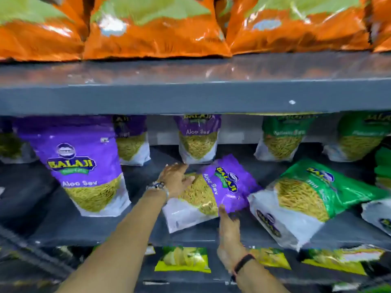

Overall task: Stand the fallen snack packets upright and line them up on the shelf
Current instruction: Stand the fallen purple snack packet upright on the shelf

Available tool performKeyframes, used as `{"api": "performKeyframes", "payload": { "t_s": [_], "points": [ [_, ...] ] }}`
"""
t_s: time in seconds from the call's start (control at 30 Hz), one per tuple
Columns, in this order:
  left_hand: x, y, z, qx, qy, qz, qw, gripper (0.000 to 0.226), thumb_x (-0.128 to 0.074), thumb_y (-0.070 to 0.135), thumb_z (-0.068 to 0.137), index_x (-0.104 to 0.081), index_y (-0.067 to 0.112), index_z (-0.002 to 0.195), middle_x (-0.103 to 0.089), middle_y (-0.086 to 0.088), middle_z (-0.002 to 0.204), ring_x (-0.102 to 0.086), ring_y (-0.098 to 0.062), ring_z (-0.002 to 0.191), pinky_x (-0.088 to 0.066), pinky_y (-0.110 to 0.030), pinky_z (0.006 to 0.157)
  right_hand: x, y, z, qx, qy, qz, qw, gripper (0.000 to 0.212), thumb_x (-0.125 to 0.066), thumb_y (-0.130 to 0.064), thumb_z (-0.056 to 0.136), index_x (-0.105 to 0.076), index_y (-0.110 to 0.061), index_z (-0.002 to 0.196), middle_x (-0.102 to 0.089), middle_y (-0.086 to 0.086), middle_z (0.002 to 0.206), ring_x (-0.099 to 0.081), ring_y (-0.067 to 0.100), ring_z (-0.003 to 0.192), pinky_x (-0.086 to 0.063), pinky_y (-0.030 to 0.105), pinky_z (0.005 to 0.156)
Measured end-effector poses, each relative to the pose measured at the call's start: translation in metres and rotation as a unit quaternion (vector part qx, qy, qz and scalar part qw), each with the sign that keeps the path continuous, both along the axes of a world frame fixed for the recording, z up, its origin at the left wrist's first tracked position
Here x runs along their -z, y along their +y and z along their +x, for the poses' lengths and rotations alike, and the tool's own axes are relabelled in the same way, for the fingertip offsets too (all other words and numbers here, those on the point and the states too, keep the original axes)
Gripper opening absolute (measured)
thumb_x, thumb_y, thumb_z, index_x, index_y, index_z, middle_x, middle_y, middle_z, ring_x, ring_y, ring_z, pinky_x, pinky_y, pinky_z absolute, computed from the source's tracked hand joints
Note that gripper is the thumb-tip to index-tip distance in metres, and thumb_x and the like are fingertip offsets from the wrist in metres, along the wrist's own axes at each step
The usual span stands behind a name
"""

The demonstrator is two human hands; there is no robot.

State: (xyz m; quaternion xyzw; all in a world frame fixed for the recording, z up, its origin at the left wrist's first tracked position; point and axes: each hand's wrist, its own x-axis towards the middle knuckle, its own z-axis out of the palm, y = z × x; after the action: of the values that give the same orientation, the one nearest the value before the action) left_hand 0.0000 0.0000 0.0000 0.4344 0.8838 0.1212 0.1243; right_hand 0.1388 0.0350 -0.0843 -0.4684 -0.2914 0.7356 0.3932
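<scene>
From the head view, the fallen purple packet lies tilted in the middle of the frame on the grey middle shelf, its top pointing to the upper right. Its label reads "BALAJI" and "Aloo Sev".

The left hand rests spread on the packet's upper left edge, fingers open over the clear window. The right hand sits at the packet's lower edge with the fingers reaching under or against it; I cannot tell whether it has closed on the packet.

At the left of the frame 1 large purple packet stands upright, also marked "BALAJI" and "Aloo Sev". Behind, 2 more purple packets stand at the back, the nearer one just above the left hand.

To the right a fallen green packet lies tilted with its white bottom corner hanging over the shelf's front edge, just beside the purple one; its "BALAJI" logo is readable, the rest is blurred. 2 green packets stand at the back right.

Bare shelf shows between the upright purple packet and the fallen one.

Orange bags fill the upper shelf across the top of the frame.
</scene>
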Motion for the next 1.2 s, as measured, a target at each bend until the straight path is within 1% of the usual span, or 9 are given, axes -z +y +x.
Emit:
{"api": "performKeyframes", "payload": {
  "t_s": [0.1,0.17,0.27,0.33,0.5,0.6,0.77,0.97,1.2],
  "points": [
    [0.012,0.016,-0.024,-0.008,-0.147,-0.045,0.988,0.08,-0.049,0.056,0.077,-0.023,0.014,0.138,-0.033,-0.012,0.148,-0.03,-0.026,0.136,-0.022,-0.039,0.116,0.009,0.0,-0.013,-0.036,0.003,-0.021,0.999,0.033,-0.062,-0.016,0.08,-0.051,-0.009,0.11,-0.058,0.004,0.098,-0.053,0.018,0.089,-0.042,0.034,0.085],
    [0.017,0.021,-0.033,-0.01,-0.248,-0.06,0.967,0.101,-0.055,0.064,0.06,-0.021,0.011,0.139,-0.035,-0.01,0.147,-0.036,-0.024,0.133,-0.032,-0.039,0.112,0.012,0.0,-0.016,-0.045,-0.017,-0.031,0.998,0.033,-0.067,-0.017,0.077,-0.048,-0.012,0.104,-0.058,0.004,0.088,-0.053,0.014,0.078,-0.042,0.038,0.083],
    [0.02,0.024,-0.04,0.017,-0.254,-0.075,0.964,0.061,-0.061,0.042,0.079,-0.044,0.008,0.126,-0.051,-0.009,0.129,-0.049,-0.022,0.117,-0.042,-0.026,0.091,0.004,-0.004,-0.016,-0.056,0.009,-0.051,0.997,0.039,-0.067,-0.013,0.076,-0.042,-0.012,0.107,-0.059,0.007,0.09,-0.051,0.014,0.066,-0.042,0.031,0.061],
    [0.018,0.021,-0.045,0.019,-0.259,-0.054,0.964,0.046,-0.062,0.038,0.079,-0.054,0.007,0.112,-0.056,-0.005,0.11,-0.052,-0.018,0.1,-0.04,-0.023,0.076,0.002,-0.006,-0.018,-0.061,0.033,-0.064,0.996,0.047,-0.067,-0.01,0.076,-0.038,-0.012,0.113,-0.061,0.008,0.1,-0.059,0.018,0.075,-0.049,0.035,0.067],
    [0.015,-0.005,-0.051,-0.005,-0.278,-0.004,0.961,0.075,-0.071,0.052,0.058,-0.054,0.005,0.114,-0.059,-0.011,0.122,-0.056,-0.022,0.107,-0.042,-0.025,0.082,-0.005,-0.013,-0.019,-0.092,0.043,0.0,0.995,0.053,-0.065,-0.006,0.077,-0.034,-0.012,0.119,-0.059,-0.002,0.094,-0.06,0.029,0.098,-0.047,0.051,0.095],
    [0.006,-0.025,-0.043,-0.008,-0.295,0.037,0.955,0.075,-0.069,0.055,0.042,-0.061,0.009,0.101,-0.066,-0.008,0.107,-0.061,-0.022,0.1,-0.047,-0.025,0.078,-0.012,-0.022,-0.012,-0.109,0.058,0.043,0.991,0.054,-0.065,-0.002,0.076,-0.035,-0.014,0.119,-0.06,0.003,0.102,-0.057,0.032,0.109,-0.041,0.056,0.102],
    [-0.002,-0.06,-0.018,-0.03,-0.344,0.075,0.935,0.043,-0.082,0.033,0.055,-0.064,0.013,0.089,-0.068,-0.009,0.097,-0.062,-0.022,0.094,-0.047,-0.04,0.098,-0.026,-0.033,0.023,-0.17,0.073,0.135,0.973,0.055,-0.067,-0.002,0.073,-0.038,-0.021,0.117,-0.057,0.014,0.12,-0.056,0.027,0.108,-0.044,0.052,0.098],
    [-0.011,-0.078,0.042,-0.064,-0.368,0.236,0.897,0.028,-0.074,-0.005,0.065,-0.062,0.014,0.081,-0.068,0.022,0.049,-0.061,0.008,0.052,-0.048,-0.005,0.05,-0.058,0.0,0.072,-0.297,0.078,0.304,0.902,0.077,-0.082,-0.036,0.053,-0.039,-0.028,0.117,-0.059,0.005,0.115,-0.062,0.001,0.094,-0.052,0.016,0.075],
    [-0.023,-0.08,0.082,-0.115,-0.324,0.357,0.868,0.035,-0.077,-0.005,0.059,-0.058,0.013,0.082,-0.062,0.006,0.074,-0.059,0.007,0.052,-0.048,-0.005,0.048,-0.084,0.033,0.09,-0.372,0.031,0.384,0.845,0.054,-0.064,-0.001,0.076,-0.04,-0.034,0.111,-0.059,-0.005,0.112,-0.059,0.0,0.096,-0.051,0.013,0.077]
  ]
}}
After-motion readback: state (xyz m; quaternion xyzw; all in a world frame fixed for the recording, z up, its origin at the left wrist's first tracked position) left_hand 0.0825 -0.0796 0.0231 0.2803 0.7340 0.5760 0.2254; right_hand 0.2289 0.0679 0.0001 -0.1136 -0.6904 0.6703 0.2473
